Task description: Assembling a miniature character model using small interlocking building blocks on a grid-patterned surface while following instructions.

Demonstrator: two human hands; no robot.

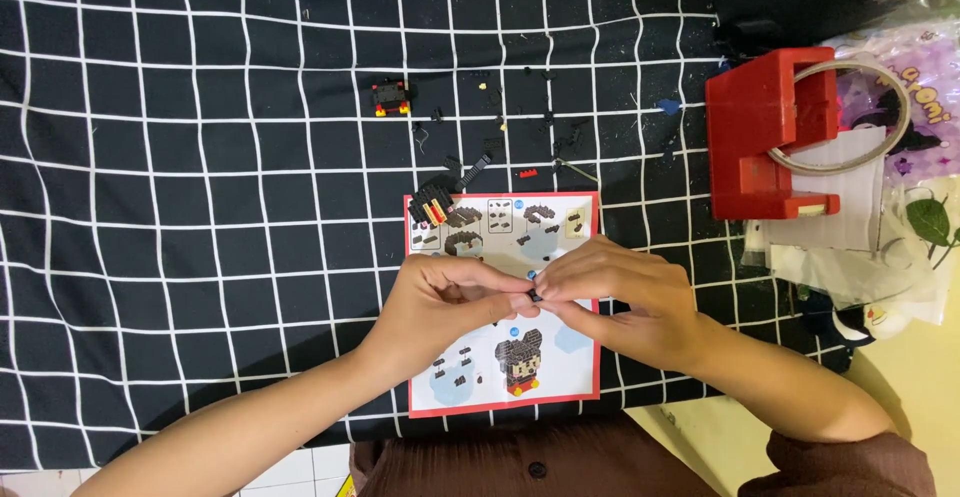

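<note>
Your left hand (440, 302) and right hand (610, 292) meet over the instruction sheet (560, 377), fingertips pinched together on a tiny black brick piece (535, 298) held just above the paper. A piece this small is probably light, hard and easy to fumble, so I would judge it best gripped by its side faces with fingertip pads, pressing straight rather than twisting. If it slips, it will be hard to spot on the black grid cloth (150, 207). Loose black bits (520, 107) lie scattered beyond the sheet, with a small partly built black block (435, 200) touching the sheet's top corner and another small build (391, 97) farther out. The red tape dispenser (765, 137) sits well apart on your right; the cloth to your left offers the widest open room.
</note>
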